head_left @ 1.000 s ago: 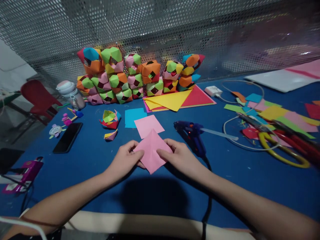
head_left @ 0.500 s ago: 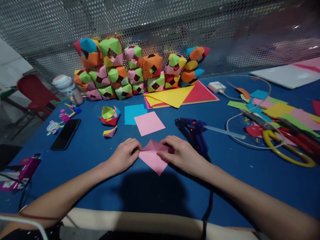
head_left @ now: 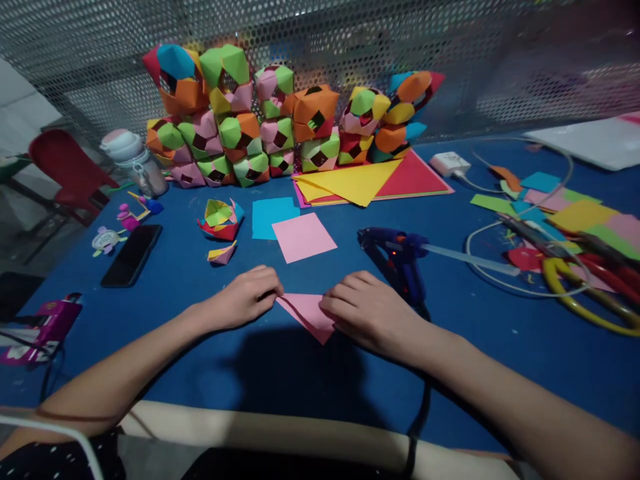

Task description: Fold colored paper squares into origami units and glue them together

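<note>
A pink paper square (head_left: 311, 315), folded over into a triangle, lies between my hands with its point toward me. My left hand (head_left: 253, 295) pinches its left corner. On the other end, my right hand (head_left: 367, 308) is closed over the right part of the fold and hides that corner. Just beyond them, a flat pink square (head_left: 304, 237) overlaps a blue square (head_left: 265, 219). Left of these sit a small folded paper cup shape (head_left: 220, 220) and a little folded paper piece (head_left: 222, 253).
A glue gun (head_left: 400, 257) with a lit red light stands right of my right hand, its cord running toward me. Scissors (head_left: 565, 293) and paper scraps (head_left: 575, 213) lie farther right. Folded paper balls (head_left: 240, 143) are stacked behind. A phone (head_left: 131, 255) rests at left.
The far half of the pink paper has come down toward me, making a triangle. My right hand now lies over the fold. The view has shifted slightly.
</note>
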`<control>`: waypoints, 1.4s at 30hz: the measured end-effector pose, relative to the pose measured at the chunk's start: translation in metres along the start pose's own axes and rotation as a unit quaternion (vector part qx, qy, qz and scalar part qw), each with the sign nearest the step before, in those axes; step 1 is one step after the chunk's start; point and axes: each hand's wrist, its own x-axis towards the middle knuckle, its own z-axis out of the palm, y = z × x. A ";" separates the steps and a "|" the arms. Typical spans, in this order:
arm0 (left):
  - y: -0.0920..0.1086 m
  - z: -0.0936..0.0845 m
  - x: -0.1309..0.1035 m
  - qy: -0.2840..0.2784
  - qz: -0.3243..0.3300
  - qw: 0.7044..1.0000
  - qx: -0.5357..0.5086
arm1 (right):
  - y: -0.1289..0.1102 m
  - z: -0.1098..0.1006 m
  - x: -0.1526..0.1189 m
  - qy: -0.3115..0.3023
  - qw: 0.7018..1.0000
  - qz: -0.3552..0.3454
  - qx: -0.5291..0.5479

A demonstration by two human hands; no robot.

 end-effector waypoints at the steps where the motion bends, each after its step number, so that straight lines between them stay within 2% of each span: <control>1: 0.000 -0.001 0.000 -0.002 0.003 1.000 -0.001 | -0.001 -0.001 0.000 -0.002 1.000 -0.009 -0.017; 5: -0.001 -0.002 0.001 -0.003 0.010 1.000 -0.010 | -0.003 -0.001 -0.001 0.005 0.999 -0.034 -0.043; 10: -0.003 -0.003 0.000 -0.006 0.021 0.999 -0.030 | -0.005 0.001 -0.001 0.008 0.999 -0.036 -0.024; 14: -0.005 -0.002 0.000 -0.001 0.025 0.999 -0.037 | -0.008 0.002 -0.001 0.006 0.998 -0.031 -0.050; 17: -0.006 0.000 0.000 0.011 0.023 0.999 -0.031 | -0.009 0.002 -0.001 0.023 0.997 -0.026 -0.071; 22: -0.011 0.004 0.002 0.047 0.012 0.999 -0.018 | -0.004 0.002 0.000 0.057 0.998 0.010 -0.015; 26: -0.013 0.004 0.004 0.048 0.007 0.999 -0.010 | -0.002 0.003 0.002 0.037 0.999 -0.013 -0.008; 31: -0.013 0.004 0.004 0.045 0.009 0.999 -0.005 | -0.004 0.000 0.002 0.025 0.997 -0.050 -0.061; 42: -0.014 0.004 0.004 0.042 0.014 0.999 0.000 | -0.006 -0.003 0.003 -0.013 0.997 -0.052 -0.058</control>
